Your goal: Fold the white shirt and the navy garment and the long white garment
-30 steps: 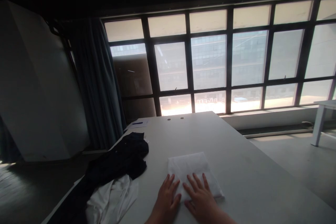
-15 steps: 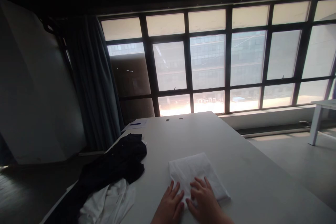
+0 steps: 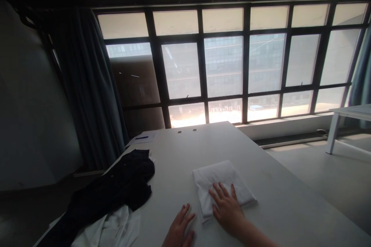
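The folded white cloth [image 3: 218,173] is laid on the near part of the surface [image 3: 174,170], between the right edge and the dark garment [image 3: 116,181] along the left edge. It is partly covered by the nearer right hand [image 3: 227,206], whose grip is spread wide with nothing clasped, while the left hand [image 3: 179,227], loosely spread, is placed just left of its near-left corner. No long axis can be judged firmly; its sides are aligned roughly with the right edge, its far side turned towards the far edge

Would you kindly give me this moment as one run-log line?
right hand: spread on folded white cloth | left hand: apart from cloth | dark garment: on table, left of hands
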Motion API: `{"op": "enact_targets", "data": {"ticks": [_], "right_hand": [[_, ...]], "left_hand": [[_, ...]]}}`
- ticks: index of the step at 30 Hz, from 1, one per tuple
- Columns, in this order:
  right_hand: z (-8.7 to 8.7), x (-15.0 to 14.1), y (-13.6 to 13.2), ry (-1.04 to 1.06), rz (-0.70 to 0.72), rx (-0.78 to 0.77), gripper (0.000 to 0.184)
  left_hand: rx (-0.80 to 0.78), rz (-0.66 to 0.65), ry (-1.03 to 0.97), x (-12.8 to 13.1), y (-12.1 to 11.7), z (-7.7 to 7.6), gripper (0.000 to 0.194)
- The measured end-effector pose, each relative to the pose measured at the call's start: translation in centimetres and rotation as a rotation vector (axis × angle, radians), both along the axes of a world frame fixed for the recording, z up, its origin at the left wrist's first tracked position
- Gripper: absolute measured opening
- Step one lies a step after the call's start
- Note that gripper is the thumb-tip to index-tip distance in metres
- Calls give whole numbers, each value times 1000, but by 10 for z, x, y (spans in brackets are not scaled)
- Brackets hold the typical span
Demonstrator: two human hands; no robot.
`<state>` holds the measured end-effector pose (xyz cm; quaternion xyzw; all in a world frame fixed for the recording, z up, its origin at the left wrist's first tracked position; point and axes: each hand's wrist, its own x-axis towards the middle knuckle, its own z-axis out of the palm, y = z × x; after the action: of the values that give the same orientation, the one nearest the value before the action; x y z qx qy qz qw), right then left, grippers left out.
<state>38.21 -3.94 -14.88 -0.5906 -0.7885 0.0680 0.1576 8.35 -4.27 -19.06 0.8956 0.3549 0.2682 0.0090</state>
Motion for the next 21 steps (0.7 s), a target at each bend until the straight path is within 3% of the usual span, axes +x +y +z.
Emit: {"op": "enact_targets", "data": {"ticks": [6,10,13,18,21], "right_hand": [[3,96,69,-139,-135,49,56],[2,147,94,-199,-390,163,51],[-6,151,94,-197,-490,206,52],[-30,124,86,-166,-371,154,60],[-33,120,91,-142,-401,77,66]], "left_hand": [[170,-10,97,-4,15,-22,46],[300,-19,160,-5,21,-29,47],[350,-33,179,-9,25,-35,47],[326,-35,173,-9,24,-44,35],[212,33,135,-3,14,-40,30]]}}
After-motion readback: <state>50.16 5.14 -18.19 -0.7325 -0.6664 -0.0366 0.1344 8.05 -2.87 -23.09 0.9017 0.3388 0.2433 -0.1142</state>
